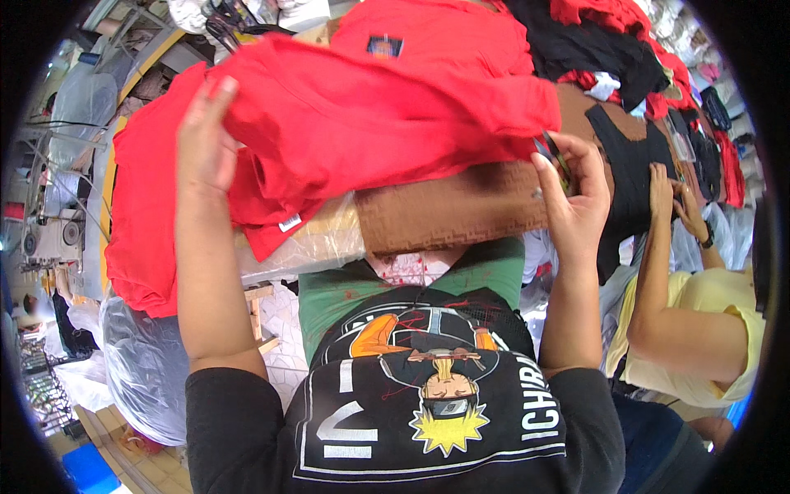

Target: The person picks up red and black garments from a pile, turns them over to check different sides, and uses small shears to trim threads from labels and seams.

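A red garment (329,107) with a white tag (290,222) at its lower edge is spread and partly lifted in front of me. My left hand (210,140) holds its left side, fingertips against the cloth. At the garment's right end, my right hand (580,177) is closed round a small dark cutting tool that looks like thread snips (558,155). The tool's tip is beside the red cloth's edge. Part of the tool is hidden by my fingers, and I cannot tell whether they also pinch the cloth.
More red garments (148,198) lie at the left and far side. A brown patterned cover (453,210) and clear plastic (325,235) lie over the table. At right, a co-worker's hands (662,193) touch a black garment (621,165). Plastic bags (144,370) stand at lower left.
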Tool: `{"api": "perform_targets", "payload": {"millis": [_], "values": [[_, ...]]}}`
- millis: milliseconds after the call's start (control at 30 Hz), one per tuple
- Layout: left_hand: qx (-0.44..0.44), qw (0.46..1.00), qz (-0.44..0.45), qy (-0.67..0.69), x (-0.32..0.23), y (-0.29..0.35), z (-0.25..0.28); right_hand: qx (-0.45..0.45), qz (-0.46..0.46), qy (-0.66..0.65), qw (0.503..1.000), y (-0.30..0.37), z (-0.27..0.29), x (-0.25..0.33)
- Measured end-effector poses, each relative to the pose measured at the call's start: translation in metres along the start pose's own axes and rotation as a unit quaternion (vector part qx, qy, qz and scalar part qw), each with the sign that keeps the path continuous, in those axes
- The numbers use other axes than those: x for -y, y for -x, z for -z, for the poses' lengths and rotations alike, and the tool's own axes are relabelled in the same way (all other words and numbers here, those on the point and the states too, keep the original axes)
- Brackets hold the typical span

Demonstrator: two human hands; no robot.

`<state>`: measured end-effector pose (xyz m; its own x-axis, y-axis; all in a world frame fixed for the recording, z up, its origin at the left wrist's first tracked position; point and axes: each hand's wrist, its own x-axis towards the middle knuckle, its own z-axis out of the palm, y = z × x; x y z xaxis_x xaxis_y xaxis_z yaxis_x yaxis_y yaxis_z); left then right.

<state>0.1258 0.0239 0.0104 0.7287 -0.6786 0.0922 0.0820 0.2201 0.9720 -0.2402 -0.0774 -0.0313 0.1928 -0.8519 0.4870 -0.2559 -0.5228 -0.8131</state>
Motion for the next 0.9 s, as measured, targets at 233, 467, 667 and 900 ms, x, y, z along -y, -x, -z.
{"api": "perform_targets", "payload": {"millis": [233,467,667,900], "values": [[0.053,0.992,0.11,0.026,0.033,0.025,0.0,0.06,-0.113,0.091,0.988,-0.002,0.013,-0.053],[0.102,0.974,0.177,0.101,0.031,0.017,0.002,0.286,0.036,0.232,0.929,0.014,-0.013,-0.052],[0.368,0.9,-0.101,0.212,-0.092,0.011,0.077,0.111,0.061,-0.254,0.959,-0.04,0.14,0.047],[0.368,0.917,-0.15,0.034,-0.171,-0.073,0.041,-0.105,0.185,0.102,0.972,-0.201,0.103,0.041]]}}
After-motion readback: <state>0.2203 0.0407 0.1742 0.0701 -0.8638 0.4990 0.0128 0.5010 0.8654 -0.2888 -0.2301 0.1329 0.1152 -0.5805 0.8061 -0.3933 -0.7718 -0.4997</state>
